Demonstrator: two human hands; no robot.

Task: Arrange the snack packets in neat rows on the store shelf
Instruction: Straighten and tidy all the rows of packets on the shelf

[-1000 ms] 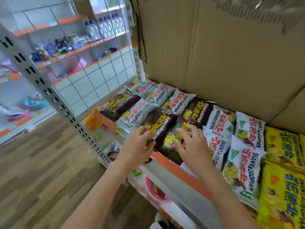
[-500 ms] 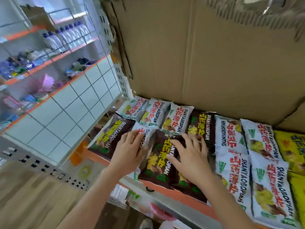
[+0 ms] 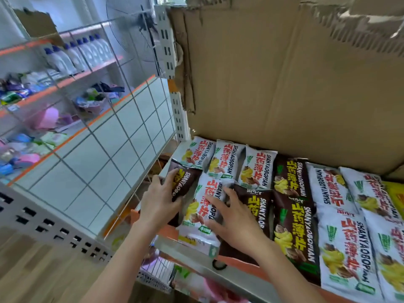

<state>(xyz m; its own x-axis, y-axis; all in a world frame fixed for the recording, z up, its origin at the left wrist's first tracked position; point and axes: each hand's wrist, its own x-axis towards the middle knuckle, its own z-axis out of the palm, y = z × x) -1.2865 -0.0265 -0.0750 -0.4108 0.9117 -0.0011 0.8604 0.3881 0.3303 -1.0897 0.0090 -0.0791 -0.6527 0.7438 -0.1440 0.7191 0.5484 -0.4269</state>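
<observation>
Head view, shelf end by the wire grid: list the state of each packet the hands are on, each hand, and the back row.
Left hand: grip curled round the brown packet.
Brown packet: tilted up off the shelf, held.
Right hand: fingers spread flat, pressing.
White packet: lying flat, overhanging the shelf edge.
Back-row white packets: three side by side, lying flat.

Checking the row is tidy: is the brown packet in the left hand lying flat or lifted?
Lifted and tilted: the left hand grips the brown packet, whose top edge overlaps the white packet behind.
</observation>
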